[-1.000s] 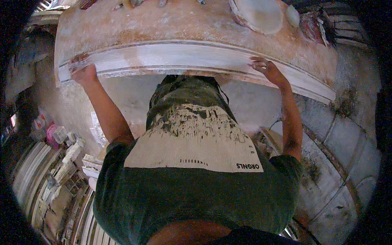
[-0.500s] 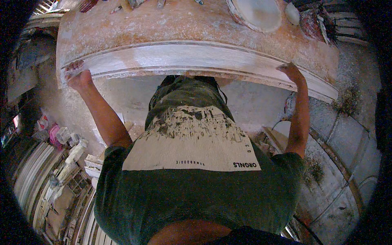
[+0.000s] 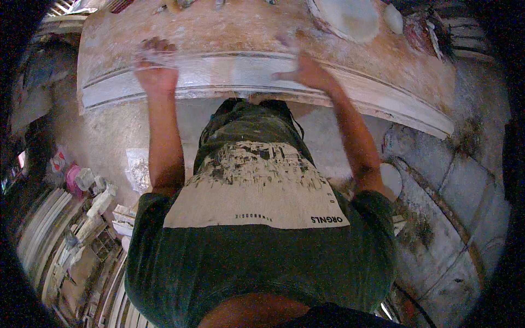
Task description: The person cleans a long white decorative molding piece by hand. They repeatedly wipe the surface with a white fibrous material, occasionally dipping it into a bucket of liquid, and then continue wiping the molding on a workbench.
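Observation:
A long white moulding strip [image 3: 219,72] with dark lengthwise grooves lies along the near edge of the stained tabletop [image 3: 246,33]. Above its left part is my left hand [image 3: 157,71], fingers curled, with thin whitish strands [image 3: 158,57] stretched across them. My right hand [image 3: 309,71] hovers over the strip right of the middle, thumb and fingers spread and smeared by motion. Nothing shows in its grasp. Whether either hand touches the strip, I cannot tell.
A round basin [image 3: 350,16] of whitish material stands at the far right of the tabletop, beside a small pale bowl [image 3: 392,19]. Long pale strips [image 3: 46,227] and scraps lie on the floor to the left. A pink item [image 3: 72,177] is near them.
Both hands have moved inward from the strip's ends. The left went right with the strands across its fingers; the right went left, off the strip's right part. The strip stays in place.

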`<state>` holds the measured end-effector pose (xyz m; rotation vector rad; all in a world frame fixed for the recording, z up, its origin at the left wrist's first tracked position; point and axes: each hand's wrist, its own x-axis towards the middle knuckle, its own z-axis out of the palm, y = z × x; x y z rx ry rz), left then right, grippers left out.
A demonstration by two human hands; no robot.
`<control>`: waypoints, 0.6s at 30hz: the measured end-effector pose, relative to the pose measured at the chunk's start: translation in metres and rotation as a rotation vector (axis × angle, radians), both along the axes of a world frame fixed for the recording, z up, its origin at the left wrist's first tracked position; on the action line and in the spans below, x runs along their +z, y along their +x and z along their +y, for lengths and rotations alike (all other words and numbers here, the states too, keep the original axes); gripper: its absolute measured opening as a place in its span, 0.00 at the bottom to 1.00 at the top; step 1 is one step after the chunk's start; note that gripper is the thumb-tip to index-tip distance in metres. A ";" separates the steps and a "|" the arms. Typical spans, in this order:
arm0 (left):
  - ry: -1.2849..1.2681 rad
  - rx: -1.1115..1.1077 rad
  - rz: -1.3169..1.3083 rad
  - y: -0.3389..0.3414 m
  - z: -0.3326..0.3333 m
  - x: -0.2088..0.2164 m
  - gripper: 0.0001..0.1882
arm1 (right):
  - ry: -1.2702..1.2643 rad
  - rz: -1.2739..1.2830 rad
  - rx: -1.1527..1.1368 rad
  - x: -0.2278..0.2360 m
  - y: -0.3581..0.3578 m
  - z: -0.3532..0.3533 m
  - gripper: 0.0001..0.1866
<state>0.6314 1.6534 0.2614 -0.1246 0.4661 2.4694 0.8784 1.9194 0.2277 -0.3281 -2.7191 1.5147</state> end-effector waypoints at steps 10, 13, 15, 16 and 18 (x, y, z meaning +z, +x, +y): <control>-0.070 -0.130 0.187 0.002 0.028 0.022 0.13 | -0.177 -0.155 0.011 0.028 -0.013 -0.023 0.17; -0.166 -0.011 0.051 -0.012 0.007 0.010 0.13 | 0.023 -0.146 -0.005 0.037 0.020 -0.011 0.17; -0.002 -0.094 0.080 -0.037 -0.015 -0.008 0.13 | 0.151 -0.181 0.011 0.035 0.036 -0.006 0.18; 0.086 -0.142 0.093 -0.052 -0.027 -0.019 0.13 | 0.230 -0.237 0.024 0.029 0.045 -0.006 0.17; -0.129 0.063 0.101 -0.084 -0.055 -0.036 0.13 | 0.458 -0.301 0.104 0.009 0.064 -0.003 0.17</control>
